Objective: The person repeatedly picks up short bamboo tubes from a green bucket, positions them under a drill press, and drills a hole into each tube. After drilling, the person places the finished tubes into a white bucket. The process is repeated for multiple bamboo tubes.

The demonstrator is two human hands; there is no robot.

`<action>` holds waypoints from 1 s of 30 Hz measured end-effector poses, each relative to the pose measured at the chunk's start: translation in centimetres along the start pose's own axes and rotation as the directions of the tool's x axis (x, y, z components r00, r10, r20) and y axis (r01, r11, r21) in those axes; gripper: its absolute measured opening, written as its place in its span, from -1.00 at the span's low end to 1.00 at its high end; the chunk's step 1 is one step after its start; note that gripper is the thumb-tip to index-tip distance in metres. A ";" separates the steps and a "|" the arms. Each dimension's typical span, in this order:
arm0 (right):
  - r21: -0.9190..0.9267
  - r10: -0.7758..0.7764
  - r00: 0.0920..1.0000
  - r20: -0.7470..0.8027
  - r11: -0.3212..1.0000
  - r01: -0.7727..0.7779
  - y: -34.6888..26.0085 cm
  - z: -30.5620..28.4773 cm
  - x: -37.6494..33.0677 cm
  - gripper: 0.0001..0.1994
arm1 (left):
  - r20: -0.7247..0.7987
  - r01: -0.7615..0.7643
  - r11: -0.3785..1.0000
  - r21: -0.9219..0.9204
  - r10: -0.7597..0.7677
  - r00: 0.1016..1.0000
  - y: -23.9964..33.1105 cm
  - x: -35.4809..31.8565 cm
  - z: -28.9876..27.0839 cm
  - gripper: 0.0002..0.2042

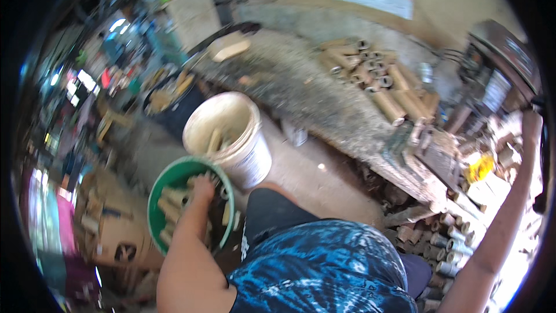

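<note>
My left hand [202, 188] reaches down into a green bucket [154, 211], among short hollow tan tubes [169, 204] that look like cut bamboo. Its fingers are blurred and partly hidden by the tubes, so whether they grip one cannot be made out. Off to the far right, my right arm stretches out, and my right hand [532, 120] is up at the dark edge of a bench machine [504, 52]. Its fingers blend into the dark rim there. Touching the green bucket's far side is a white bucket [255, 159] with a few pieces inside.
A rough workbench [284, 75] runs along the wall, with a pile of tubes [399, 90] on it. Many more tubes [446, 249] lie at the lower right. Behind the white bucket stands a dark tub [179, 113] of offcuts. A cardboard box [121, 237] sits at left.
</note>
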State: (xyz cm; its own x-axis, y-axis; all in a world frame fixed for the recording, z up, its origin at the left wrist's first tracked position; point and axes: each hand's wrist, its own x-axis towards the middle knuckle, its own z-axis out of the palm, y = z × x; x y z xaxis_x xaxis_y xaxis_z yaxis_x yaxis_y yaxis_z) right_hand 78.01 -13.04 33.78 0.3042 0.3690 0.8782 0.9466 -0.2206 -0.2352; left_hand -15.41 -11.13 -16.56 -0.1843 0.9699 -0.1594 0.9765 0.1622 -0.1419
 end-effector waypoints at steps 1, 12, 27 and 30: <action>0.127 0.049 0.998 0.042 0.990 -0.054 0.2 0.4 -0.1 -0.48 | -0.032 -0.035 0.983 0.180 0.041 0.999 0.1 0.9 1.1 -0.59; -0.162 0.173 0.985 -0.019 0.971 -0.174 -4.6 0.1 -1.6 -0.65 | -0.343 0.156 0.970 -0.188 -0.214 0.915 -5.1 -1.6 -5.9 -0.60; -0.074 0.286 0.956 0.066 0.957 -0.281 -9.2 -2.6 -3.1 -0.51 | -0.389 -0.221 -0.347 -0.912 0.555 0.735 27.2 -5.4 -34.2 -0.41; -0.122 0.299 0.952 0.062 0.949 -0.290 -9.4 -2.8 -3.1 -0.54 | -0.385 -0.153 -0.379 -0.913 0.674 0.630 37.9 -6.3 -34.3 -0.45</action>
State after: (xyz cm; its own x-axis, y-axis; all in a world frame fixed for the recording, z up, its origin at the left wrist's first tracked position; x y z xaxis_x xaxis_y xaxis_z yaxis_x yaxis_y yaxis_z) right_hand 67.93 -14.62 34.45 0.5794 0.3410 0.7403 0.7971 -0.4264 -0.4275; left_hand 26.58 -4.83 12.55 0.5855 0.7904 0.1803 -0.2398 -0.0436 0.9698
